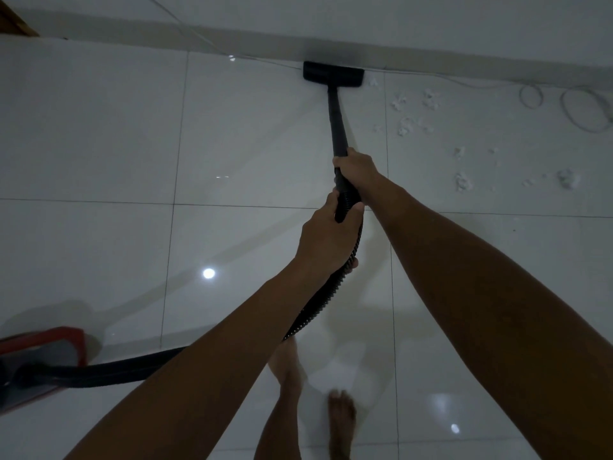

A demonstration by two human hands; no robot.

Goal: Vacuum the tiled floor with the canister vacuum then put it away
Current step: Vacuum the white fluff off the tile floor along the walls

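Both forearms fill the bottom of the view, reaching forward over bare feet [341, 416] on the glossy floor [99, 144]. At the far left edge sits the red canister [43, 356], on the tiles and out in the open, so putting it away is not yet done. From it the ribbed hose [318, 300] runs right and climbs to the hands. Tiles on the left and centre look free of litter, as far as the dim light shows, which suggests that part is either done or never needed it. Left hand [328, 234] sits lower, its grip curled round the hose just behind the wand's end, thumb on top. Right hand [355, 167] is higher and further forward, its grip wrapped round the black wand [336, 117], arm stretched nearly straight. That wand slopes away to the nozzle [333, 74], which lies flat on the floor and up against the skirting [464, 63]. Just right of the nozzle and spreading toward the right edge lie white fluff clumps [406, 122], several patches, not yet picked up. A thin cable [583, 107] runs along the skirting and coils at the far right, close to the fluff, and could be caught by the nozzle. My judgement: vacuuming is under way, with the right-hand tiles and the stowing left.
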